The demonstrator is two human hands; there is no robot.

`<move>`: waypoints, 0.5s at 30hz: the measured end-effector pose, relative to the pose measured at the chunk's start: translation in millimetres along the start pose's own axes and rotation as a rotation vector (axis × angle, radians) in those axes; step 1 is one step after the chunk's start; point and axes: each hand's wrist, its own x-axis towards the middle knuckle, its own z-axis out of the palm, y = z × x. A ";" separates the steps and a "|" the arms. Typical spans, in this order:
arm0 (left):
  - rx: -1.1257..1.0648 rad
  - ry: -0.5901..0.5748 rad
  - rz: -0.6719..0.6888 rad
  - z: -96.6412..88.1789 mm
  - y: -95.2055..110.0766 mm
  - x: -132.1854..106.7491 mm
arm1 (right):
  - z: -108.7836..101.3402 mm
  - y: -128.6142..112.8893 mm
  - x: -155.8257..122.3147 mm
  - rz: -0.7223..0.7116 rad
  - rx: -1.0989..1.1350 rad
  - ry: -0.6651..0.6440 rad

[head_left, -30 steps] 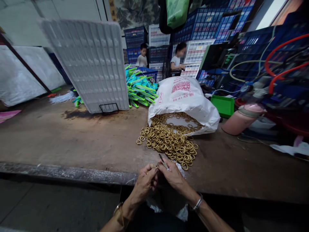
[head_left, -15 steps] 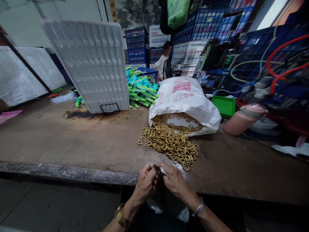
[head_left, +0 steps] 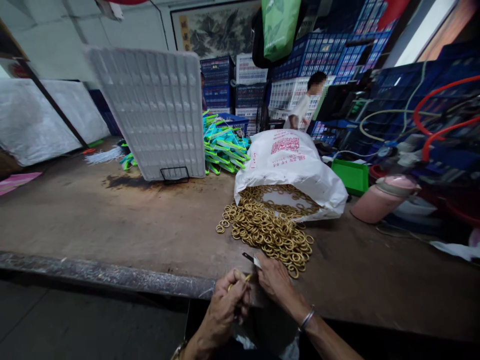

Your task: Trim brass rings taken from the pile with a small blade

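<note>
My left hand is closed on a gold ring at the table's front edge; part of the ring shows past the fingertips. Just right of it, my right hand grips a small knife with a dark blade and a pale handle. The blade points up and left, apart from the ring. Close beyond my right hand lies a heap of gold rings. It spills from the mouth of a white sack with red print, lying on its side.
A pale ribbed panel stands on a black wire stand on the wooden table. Behind it are green and blue plastic pieces. At the right are a green tray and a pink bottle. A person is near stacked crates.
My right hand has drawn the knife away from my left hand, towards the ring heap. My left hand is slightly lower. The person behind has moved right, and the view has shifted a little.
</note>
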 end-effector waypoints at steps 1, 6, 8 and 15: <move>-0.065 0.002 -0.012 -2.2 -0.9 0.9 | -3.3 -2.2 6.0 -0.034 -0.010 0.019; -0.163 0.040 -0.017 -19.6 -4.3 11.2 | -16.9 -19.9 55.4 -0.152 -0.124 0.087; -0.197 0.068 -0.019 -26.4 -4.0 15.3 | -20.9 -29.3 83.2 -0.209 -0.190 0.079; -0.413 0.004 -0.068 -50.4 -13.4 35.0 | -20.2 -54.9 173.8 -0.243 -0.333 0.023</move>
